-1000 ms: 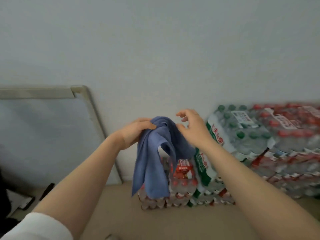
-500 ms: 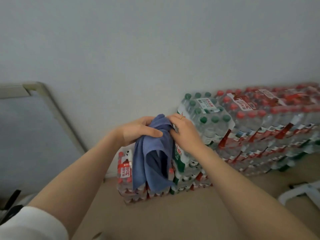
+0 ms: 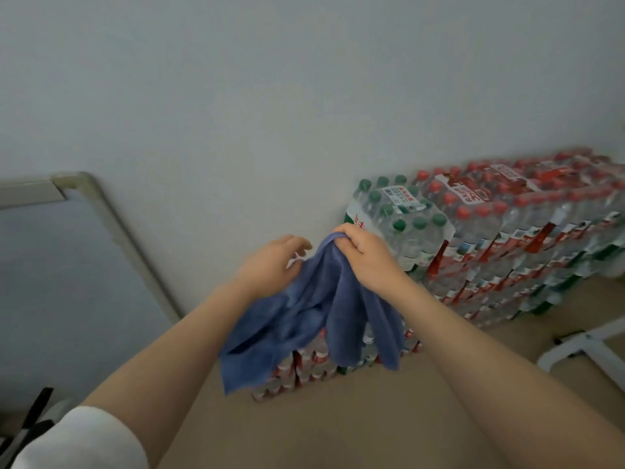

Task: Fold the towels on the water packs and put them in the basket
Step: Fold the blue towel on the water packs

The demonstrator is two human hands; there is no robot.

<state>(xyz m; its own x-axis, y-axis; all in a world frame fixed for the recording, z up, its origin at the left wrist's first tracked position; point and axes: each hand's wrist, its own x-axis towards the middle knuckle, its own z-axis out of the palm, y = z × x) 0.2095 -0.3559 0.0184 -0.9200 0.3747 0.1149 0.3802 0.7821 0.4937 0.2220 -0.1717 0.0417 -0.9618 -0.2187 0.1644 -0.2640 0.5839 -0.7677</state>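
Head view: I see both bare forearms reaching forward, in front of a pale wall.
Right hand (image 3: pixel 363 253): my fingers are curled tight round the top of the blue towel (image 3: pixel 314 313) — it hangs from this grip in loose folds.
Left hand (image 3: pixel 270 265): it lies against the towel's left side, fingers loosely bent; I cannot tell whether they pinch the cloth or only touch it.
Towel position: held up in the air, in front of the water packs (image 3: pixel 490 245), its lower edges dangling over the nearest low packs.
Water packs: stacked along the wall — green caps on the near top pack, red caps beyond.
Left edge: a framed board (image 3: pixel 67 265) leans against the wall.
Sleeve: a white sleeve (image 3: pixel 84 438) shows at my left arm.
Right edge: a white frame (image 3: pixel 581 346) lies on the tan floor (image 3: pixel 338 428).
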